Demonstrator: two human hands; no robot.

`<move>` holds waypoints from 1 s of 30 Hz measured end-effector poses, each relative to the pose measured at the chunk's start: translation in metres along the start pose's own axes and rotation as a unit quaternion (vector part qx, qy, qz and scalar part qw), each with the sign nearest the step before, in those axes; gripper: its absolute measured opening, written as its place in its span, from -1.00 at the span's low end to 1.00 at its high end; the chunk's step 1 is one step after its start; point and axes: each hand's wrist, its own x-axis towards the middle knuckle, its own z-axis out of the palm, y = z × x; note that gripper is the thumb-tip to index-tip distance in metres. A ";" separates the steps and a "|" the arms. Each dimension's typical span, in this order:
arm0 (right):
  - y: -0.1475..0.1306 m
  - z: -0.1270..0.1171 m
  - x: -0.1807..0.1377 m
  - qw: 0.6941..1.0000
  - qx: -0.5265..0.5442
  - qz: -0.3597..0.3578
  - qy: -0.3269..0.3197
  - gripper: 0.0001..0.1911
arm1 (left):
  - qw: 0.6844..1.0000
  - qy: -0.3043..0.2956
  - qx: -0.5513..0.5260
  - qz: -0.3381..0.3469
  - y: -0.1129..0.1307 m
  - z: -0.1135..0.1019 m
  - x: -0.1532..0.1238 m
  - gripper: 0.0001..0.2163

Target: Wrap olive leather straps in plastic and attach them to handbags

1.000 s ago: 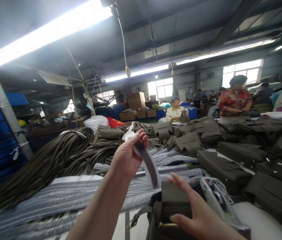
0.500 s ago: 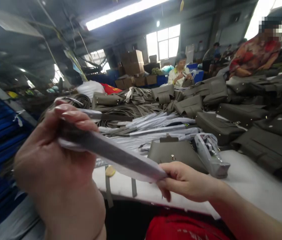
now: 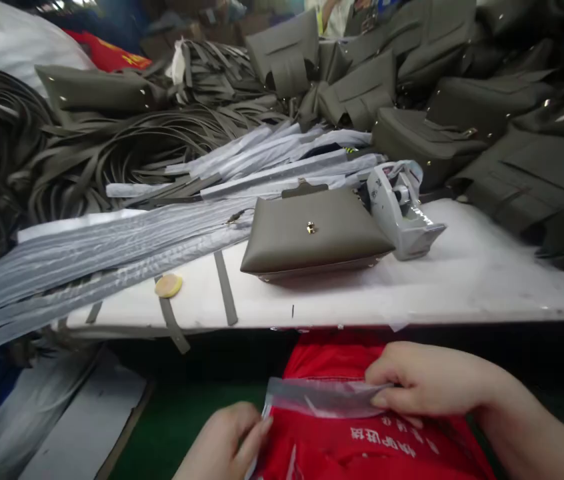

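Low over a red apron (image 3: 327,437) with white lettering, my right hand (image 3: 427,380) pinches the right end of a strap in a translucent plastic wrap (image 3: 319,398). The strap runs left to a bend, where my left hand (image 3: 227,440) grips the part that turns downward. Blur and the lower picture edge hide some of the left fingers. Beyond both hands, on the white table (image 3: 342,300), sits an olive-grey handbag (image 3: 312,227) with a small gold clasp. A tape dispenser (image 3: 405,210) stands at its right side.
Many wrapped straps (image 3: 127,243) lie across the table's left part, some past its edge. Coiled bare straps (image 3: 117,147) and piled handbags (image 3: 467,113) fill the back. A round yellow disc (image 3: 169,286) rests near the front edge by short grey strips (image 3: 225,287).
Both hands have come down from above the table to my lap, bringing the wrapped strap, now bent near the left hand. The view has tilted down.
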 end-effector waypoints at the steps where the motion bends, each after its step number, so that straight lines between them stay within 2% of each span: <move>1: 0.001 0.002 0.007 1.000 -0.002 -0.009 0.000 -0.79 | 0.997 0.057 0.007 0.045 0.018 -0.006 0.008 -0.58; 2: 0.001 0.004 0.013 1.000 0.001 -0.016 -0.002 -0.80 | 0.991 0.089 0.027 0.098 0.036 -0.012 0.019 -0.67; 3: 0.000 0.007 0.018 1.000 0.005 -0.021 -0.004 -0.80 | 0.984 0.091 0.056 0.143 0.055 -0.015 0.033 -0.61; 4: 0.000 0.009 0.021 1.000 0.011 -0.021 -0.002 -0.80 | 0.979 0.055 0.076 0.179 0.071 -0.016 0.048 -0.53; 5: 0.000 0.010 0.021 1.000 0.017 -0.016 0.009 -0.80 | 0.973 -0.015 0.091 0.210 0.084 -0.015 0.063 -0.54; 7: 0.005 0.012 0.015 0.998 0.004 -0.001 0.061 -0.85 | 0.944 -0.163 0.109 0.264 0.102 -0.008 0.090 -0.69; 8: 0.009 0.012 0.007 0.995 -0.013 0.009 0.097 -0.88 | 0.928 -0.213 0.110 0.286 0.105 -0.005 0.101 -0.68; 10: 0.022 0.013 -0.016 0.986 -0.036 0.040 0.155 -0.87 | 0.913 -0.265 0.085 0.299 0.105 0.000 0.116 -0.58; 13: 0.043 0.018 -0.057 0.977 0.049 0.105 0.178 -0.92 | 0.920 -0.307 0.015 0.243 0.098 -0.003 0.126 -0.51; 16: 0.060 0.024 -0.086 0.960 0.140 0.134 0.201 -0.84 | 0.921 -0.331 -0.018 0.205 0.093 -0.008 0.127 -0.50; 19: 0.071 0.028 -0.097 0.957 0.144 0.123 0.221 -0.77 | 0.918 -0.341 -0.037 0.198 0.095 -0.007 0.127 -0.52; 25: 0.079 0.024 -0.091 0.953 0.073 0.128 0.266 -0.81 | 0.923 -0.343 -0.050 0.165 0.104 0.004 0.130 -0.52; 30: 0.062 0.018 -0.067 0.958 0.070 0.094 0.263 -0.88 | 0.923 -0.342 -0.068 0.165 0.125 0.018 0.132 -0.50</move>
